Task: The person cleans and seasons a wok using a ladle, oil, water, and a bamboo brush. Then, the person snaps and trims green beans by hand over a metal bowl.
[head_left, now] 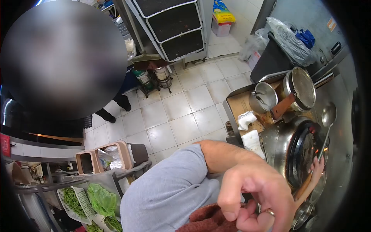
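Note:
My left hand [257, 197] looms large at the bottom centre, fingers curled closed, with a ring on one finger. A reddish-brown cloth [212, 219] lies just beside and behind its fingers; whether they grip the cloth is hidden. At the right, my right hand [317, 169] is closed round the handle of a metal ladle [329, 114], whose bowl is raised toward the upper right. Below the ladle is a round dark burner or wok area [305, 150] with small orange flames at its right edge. My left arm partly covers the near side.
A metal pot [263, 96], a strainer over another pot [303, 89] and white cloths [253, 144] stand above the stove. Bins [106, 157] and green vegetables [102, 199] are at left. A co-worker's shoes [123, 102] show on the tiled floor [174, 116].

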`<action>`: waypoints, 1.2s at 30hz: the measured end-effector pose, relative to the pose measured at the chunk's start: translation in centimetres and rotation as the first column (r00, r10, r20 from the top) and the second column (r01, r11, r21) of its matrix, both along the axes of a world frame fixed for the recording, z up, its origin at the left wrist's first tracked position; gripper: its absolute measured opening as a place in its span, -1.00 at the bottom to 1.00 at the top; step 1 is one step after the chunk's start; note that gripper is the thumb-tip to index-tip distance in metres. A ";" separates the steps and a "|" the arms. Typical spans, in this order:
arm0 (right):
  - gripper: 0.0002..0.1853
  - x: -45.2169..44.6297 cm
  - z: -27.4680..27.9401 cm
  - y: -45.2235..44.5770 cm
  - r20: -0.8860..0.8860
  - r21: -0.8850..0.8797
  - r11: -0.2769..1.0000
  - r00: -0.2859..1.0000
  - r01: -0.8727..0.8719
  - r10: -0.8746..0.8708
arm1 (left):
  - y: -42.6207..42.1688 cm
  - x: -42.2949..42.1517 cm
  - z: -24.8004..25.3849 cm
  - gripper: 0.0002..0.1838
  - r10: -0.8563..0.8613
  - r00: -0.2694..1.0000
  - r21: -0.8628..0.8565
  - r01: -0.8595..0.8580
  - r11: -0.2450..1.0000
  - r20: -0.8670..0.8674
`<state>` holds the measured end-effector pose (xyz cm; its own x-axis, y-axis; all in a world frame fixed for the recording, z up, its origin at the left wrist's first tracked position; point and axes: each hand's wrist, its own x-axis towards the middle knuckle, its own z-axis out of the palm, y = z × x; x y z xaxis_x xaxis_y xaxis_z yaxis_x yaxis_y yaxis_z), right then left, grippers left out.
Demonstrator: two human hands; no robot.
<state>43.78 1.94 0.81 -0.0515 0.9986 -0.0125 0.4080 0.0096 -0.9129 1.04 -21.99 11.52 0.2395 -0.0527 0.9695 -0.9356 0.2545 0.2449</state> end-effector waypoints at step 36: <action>-0.61 10.8 0.9 -14.3 -0.854 -0.428 0.883 -0.234 -0.195 -0.465 | 7.6 2.5 -17.3 -0.53 -0.004 0.590 -0.578 -0.793 -0.193 -0.807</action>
